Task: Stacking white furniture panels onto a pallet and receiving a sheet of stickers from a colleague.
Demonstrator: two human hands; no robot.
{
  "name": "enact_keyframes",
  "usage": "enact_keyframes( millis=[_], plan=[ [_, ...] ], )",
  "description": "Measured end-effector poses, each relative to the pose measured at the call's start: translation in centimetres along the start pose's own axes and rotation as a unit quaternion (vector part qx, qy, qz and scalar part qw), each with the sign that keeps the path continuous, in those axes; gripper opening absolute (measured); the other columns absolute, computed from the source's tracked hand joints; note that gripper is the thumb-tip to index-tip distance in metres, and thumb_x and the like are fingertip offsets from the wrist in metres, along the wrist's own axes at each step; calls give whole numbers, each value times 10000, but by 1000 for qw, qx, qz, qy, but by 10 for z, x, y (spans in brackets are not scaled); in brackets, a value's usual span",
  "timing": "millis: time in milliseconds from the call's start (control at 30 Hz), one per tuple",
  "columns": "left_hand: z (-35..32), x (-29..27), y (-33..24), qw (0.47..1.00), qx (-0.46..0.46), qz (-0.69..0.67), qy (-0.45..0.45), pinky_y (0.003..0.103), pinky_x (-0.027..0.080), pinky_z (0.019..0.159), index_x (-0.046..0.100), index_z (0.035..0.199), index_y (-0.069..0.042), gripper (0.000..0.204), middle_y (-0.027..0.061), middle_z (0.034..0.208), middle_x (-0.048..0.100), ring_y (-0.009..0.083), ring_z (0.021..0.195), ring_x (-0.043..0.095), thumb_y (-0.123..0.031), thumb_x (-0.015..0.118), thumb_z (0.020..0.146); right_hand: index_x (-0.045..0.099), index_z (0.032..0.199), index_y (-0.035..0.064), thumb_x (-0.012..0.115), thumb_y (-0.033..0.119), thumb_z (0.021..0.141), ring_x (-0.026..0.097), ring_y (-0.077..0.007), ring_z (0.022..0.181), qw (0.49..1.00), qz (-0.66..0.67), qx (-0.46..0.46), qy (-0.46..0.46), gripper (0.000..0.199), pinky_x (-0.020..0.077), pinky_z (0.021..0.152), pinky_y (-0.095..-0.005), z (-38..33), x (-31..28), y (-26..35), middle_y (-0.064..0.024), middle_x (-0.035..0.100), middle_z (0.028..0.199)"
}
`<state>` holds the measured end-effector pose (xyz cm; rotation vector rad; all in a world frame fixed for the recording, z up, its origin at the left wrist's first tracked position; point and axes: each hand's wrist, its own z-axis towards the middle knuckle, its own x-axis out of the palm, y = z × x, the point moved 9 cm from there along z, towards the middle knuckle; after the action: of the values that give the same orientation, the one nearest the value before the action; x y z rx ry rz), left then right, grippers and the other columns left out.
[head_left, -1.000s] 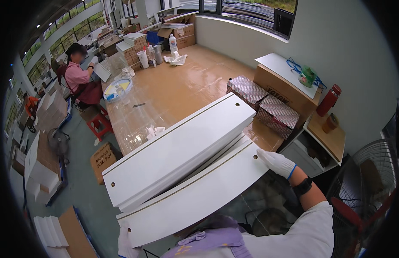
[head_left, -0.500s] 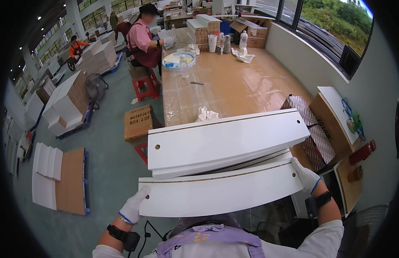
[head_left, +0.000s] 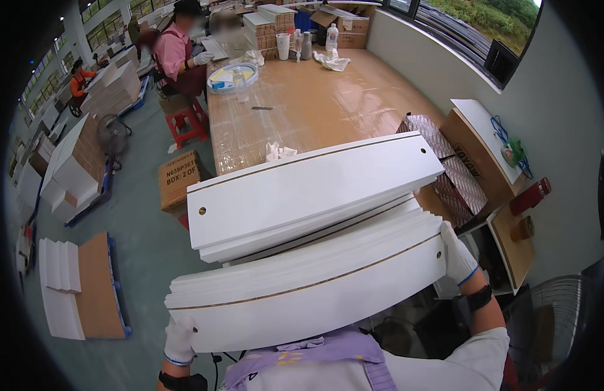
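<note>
My left hand [head_left: 181, 340], in a white glove with a blue-edged cuff, grips the left end of a long white panel [head_left: 302, 309]. My right hand [head_left: 459, 255], gloved the same way, grips its right end. The panel has a brown groove along its far edge, a round hole near each end and a curved near edge. Several stacked white panels [head_left: 302, 251] lie directly behind it, touching or very close. Farther away, another pile of white panels [head_left: 315, 186] sits at the table's near end. My fingers under the held panel are hidden.
A brown-topped table [head_left: 354, 98] bears bottles, a cup, crumpled white paper [head_left: 279, 152] and stacked boards. A person in pink [head_left: 175, 52] works at its left side. Cartons stand left [head_left: 178, 179] and right [head_left: 468, 163]. A fan [head_left: 556, 319] is at lower right.
The held panel has come nearer to my body and its left end has dropped lower. More stacked panels now show behind it. The whole view has shifted, moving the table up and left.
</note>
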<state>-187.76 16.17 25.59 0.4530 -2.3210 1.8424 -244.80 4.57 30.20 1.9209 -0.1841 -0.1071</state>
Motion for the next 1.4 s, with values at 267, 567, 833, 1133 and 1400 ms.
enact_keyframes(
  millis=[267, 567, 833, 1133, 1400],
  plan=[
    [15, -26, -3, 856, 158, 490, 43, 377, 496, 905, 330, 1389, 5, 1125, 159, 1270, 565, 287, 1050, 622, -715, 721, 617, 413, 1367, -7, 184, 670, 940, 483, -206, 1218, 966, -43, -248, -62, 832, 383, 1025, -340, 68, -55, -48, -103, 518, 1322],
    [26, -2, -20, 862, 199, 466, 7, 384, 488, 928, 272, 1408, 26, 1222, 187, 1270, 521, 299, 1123, 568, -687, 782, 556, 571, 1219, -47, 310, 597, 970, 615, -170, 1012, 888, -221, -368, -163, 738, 512, 811, -315, 77, -26, -30, -103, 652, 1110],
    [31, -48, 17, 757, 109, 644, 25, 408, 466, 961, 397, 1350, 13, 1186, 178, 1265, 541, 312, 1143, 567, -743, 756, 510, 491, 1293, -80, 391, 560, 962, 576, -222, 1140, 900, -274, -331, -69, 728, 451, 959, -329, 70, -15, 0, -163, 593, 1244],
    [34, -25, 5, 806, 122, 578, 28, 367, 511, 885, 557, 1221, -55, 957, 120, 1118, 648, 282, 1025, 643, -623, 843, 507, 327, 1413, -73, 183, 819, 822, 431, -257, 1307, 930, 114, -350, 16, 1080, 286, 1103, -346, 46, -28, 34, -190, 478, 1376],
    [35, -9, 5, 854, 94, 508, 53, 357, 507, 892, 554, 1241, -47, 943, 128, 1174, 633, 267, 1039, 638, -570, 865, 520, 436, 1362, -33, 156, 828, 816, 535, -236, 1174, 988, 51, -143, -15, 1057, 419, 985, -327, 88, -36, -46, -122, 571, 1269]
  ],
)
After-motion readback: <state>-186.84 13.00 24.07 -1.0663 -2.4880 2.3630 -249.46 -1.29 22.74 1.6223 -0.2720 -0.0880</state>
